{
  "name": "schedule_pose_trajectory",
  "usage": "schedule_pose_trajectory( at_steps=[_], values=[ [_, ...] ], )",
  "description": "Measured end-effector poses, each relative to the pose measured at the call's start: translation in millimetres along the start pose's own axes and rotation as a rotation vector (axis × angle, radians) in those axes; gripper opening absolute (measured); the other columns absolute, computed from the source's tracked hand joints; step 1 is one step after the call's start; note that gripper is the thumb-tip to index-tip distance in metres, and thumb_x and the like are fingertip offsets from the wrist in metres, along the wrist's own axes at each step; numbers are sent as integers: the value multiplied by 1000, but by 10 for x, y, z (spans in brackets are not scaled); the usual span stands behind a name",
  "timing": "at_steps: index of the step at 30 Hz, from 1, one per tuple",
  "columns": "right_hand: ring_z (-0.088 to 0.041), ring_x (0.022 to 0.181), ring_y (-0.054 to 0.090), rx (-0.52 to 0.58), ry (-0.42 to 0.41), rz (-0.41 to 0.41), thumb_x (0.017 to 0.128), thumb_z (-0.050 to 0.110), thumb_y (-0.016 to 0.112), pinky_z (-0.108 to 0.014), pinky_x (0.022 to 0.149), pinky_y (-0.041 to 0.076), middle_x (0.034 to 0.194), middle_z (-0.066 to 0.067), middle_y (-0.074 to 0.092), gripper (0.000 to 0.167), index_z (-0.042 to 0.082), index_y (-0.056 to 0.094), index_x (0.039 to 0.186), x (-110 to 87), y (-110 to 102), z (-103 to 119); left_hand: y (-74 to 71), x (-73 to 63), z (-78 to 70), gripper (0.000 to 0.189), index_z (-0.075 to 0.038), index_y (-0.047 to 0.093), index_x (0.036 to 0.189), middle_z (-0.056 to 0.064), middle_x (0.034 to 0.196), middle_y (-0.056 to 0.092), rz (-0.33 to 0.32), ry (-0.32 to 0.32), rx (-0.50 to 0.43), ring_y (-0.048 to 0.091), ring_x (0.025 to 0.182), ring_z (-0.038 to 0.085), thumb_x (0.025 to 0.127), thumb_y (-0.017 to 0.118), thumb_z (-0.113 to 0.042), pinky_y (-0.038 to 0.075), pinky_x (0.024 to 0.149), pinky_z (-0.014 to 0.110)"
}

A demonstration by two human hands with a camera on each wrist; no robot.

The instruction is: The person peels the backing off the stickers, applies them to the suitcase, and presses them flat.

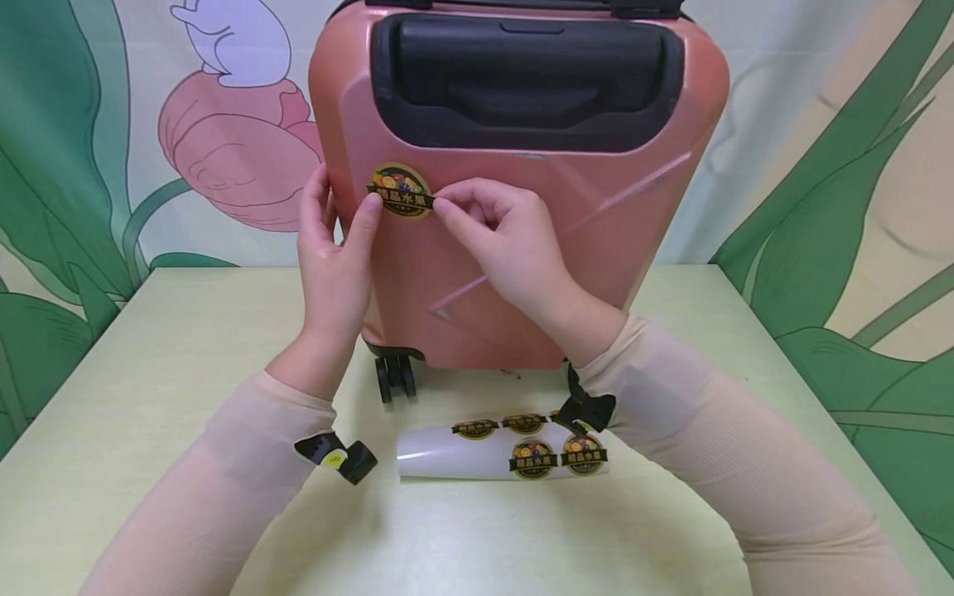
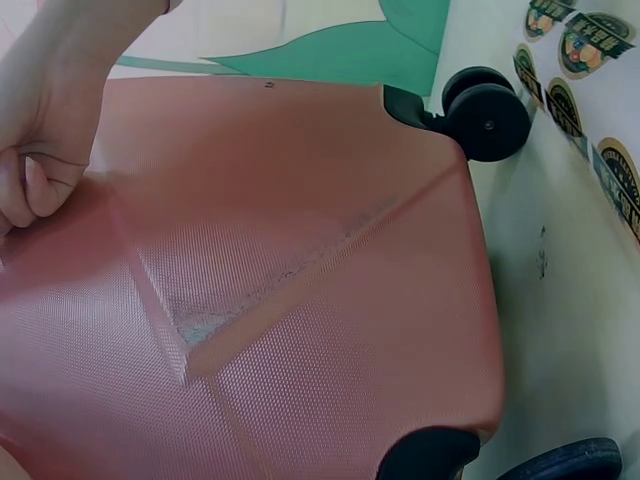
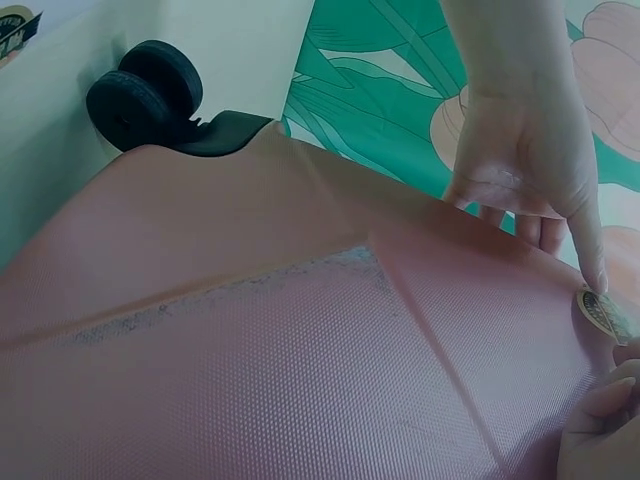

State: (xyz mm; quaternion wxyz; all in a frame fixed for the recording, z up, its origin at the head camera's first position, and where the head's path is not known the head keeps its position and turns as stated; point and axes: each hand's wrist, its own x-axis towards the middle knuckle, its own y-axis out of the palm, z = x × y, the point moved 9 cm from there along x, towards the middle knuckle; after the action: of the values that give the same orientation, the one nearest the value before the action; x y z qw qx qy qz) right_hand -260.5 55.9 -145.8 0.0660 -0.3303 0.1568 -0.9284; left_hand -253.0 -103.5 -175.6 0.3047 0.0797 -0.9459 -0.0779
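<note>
A round black-and-gold fruit sticker (image 1: pixel 401 191) with a dark banner lies against the upper left front of a pink suitcase (image 1: pixel 477 273). My right hand (image 1: pixel 514 240) pinches the banner's right end between thumb and forefinger. At the banner's left end, the straight thumb of my left hand (image 1: pixel 335 248) presses down, while its other fingers extend along the suitcase's left side. The right wrist view shows this left thumb touching the sticker (image 3: pixel 600 312), with the right fingertips at its other edge. In the left wrist view the sticker is out of sight.
A curled white sheet (image 1: pixel 455 454) bearing several similar stickers lies on the pale table (image 1: pixel 477 538) before the suitcase. The suitcase stands on black wheels (image 1: pixel 395 378), its black handle (image 1: pixel 529 79) recessed at the top. Behind hangs a printed cloth (image 1: pixel 238 165) with plants.
</note>
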Motion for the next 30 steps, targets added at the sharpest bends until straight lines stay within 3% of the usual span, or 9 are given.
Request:
schedule_pose_trajectory(
  at_steps=[12,19,30],
  values=[
    [-18,51,35,-24,-16,-9,87,12,67,-26,50,30,54,-8,41,14,2,71,94,-4,-4,24,-50,50,94,53,-1,35,136,6,135,41,-56,31,-45,35,128,17,90,59,-12,33,103,27],
    [-19,51,36,-51,2,-4,87,13,66,-26,49,29,54,-9,40,14,3,71,96,-4,-12,17,-4,7,-4,51,0,35,135,8,136,40,-68,-9,-52,35,128,17,91,58,-11,33,103,25],
    [-20,52,37,-122,33,18,88,14,66,-27,48,29,56,-9,40,16,5,70,100,-12,-17,12,-12,-9,1,52,-1,35,136,7,136,40,-72,-20,-25,33,130,16,91,58,-13,33,103,26]
  ],
)
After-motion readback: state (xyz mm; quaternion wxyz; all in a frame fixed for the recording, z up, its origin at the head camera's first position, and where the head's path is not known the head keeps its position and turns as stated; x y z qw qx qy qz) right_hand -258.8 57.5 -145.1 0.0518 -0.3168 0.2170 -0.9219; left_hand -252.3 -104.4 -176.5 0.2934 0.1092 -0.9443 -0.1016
